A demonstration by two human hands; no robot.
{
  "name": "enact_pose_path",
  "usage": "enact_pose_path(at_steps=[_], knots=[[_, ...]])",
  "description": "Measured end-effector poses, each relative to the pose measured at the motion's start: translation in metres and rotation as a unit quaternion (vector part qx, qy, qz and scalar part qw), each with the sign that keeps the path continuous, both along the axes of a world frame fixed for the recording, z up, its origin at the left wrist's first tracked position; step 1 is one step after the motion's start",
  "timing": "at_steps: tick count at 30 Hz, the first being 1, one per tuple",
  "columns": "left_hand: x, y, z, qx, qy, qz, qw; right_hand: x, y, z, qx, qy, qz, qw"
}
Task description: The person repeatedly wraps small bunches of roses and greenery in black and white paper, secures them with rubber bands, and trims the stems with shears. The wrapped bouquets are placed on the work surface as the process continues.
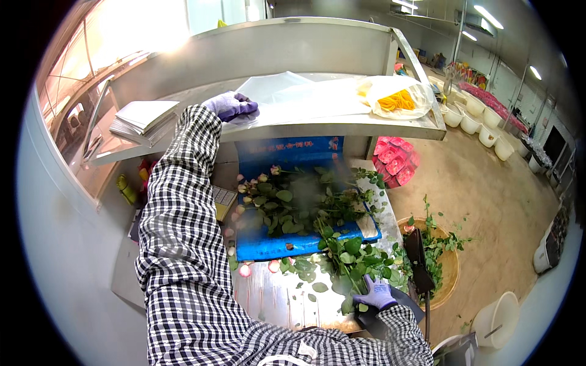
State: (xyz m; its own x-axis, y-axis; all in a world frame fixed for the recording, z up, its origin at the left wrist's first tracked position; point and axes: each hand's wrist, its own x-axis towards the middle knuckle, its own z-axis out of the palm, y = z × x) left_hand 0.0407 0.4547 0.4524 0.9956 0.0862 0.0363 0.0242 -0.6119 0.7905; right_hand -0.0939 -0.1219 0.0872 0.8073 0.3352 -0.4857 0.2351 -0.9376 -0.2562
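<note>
My left hand (232, 106), in a purple-and-lilac work glove, reaches up to the raised metal shelf (274, 131). Its fingers are curled at the left corner of a translucent wrapping sheet (284, 94) and appear to pinch it. Low on the right, my gloved right hand (377, 293) is around the lower stems of a leafy rose bunch (350, 258), thumb and forefinger on either side. More cut roses (284, 196) with pale pink heads pointing left lie on a blue printed plastic sack (274, 247). A blurred spot hides part of them.
The shelf bears a paper stack (145, 116) and a bag of yellow rubber bands (396, 101). Petals and leaves litter the metal table (270, 297). At right stand a dark metal stripping fixture (417, 261), a basket of cuttings (451, 270) and a white bucket (496, 320).
</note>
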Motion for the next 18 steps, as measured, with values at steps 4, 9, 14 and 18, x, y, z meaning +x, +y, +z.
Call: enact_pose_path(at_steps=[4, 9, 14, 18], knots=[[0.009, 0.007, 0.003, -0.057, 0.043, -0.043, 0.997, 0.003, 0.001, -0.002, -0.013, -0.020, 0.023, 0.999], [0.017, -0.001, 0.021, -0.091, -0.064, 0.013, 0.994, 0.002, 0.000, -0.013, -0.058, -0.057, 0.037, 0.996], [0.016, -0.009, 0.037, 0.063, -0.041, -0.018, 0.997, 0.007, 0.008, 0.015, -0.009, -0.042, 0.024, 0.999], [0.027, 0.003, 0.032, 0.087, 0.021, 0.031, 0.996, -0.009, 0.005, 0.067, 0.026, -0.065, -0.052, 0.996]])
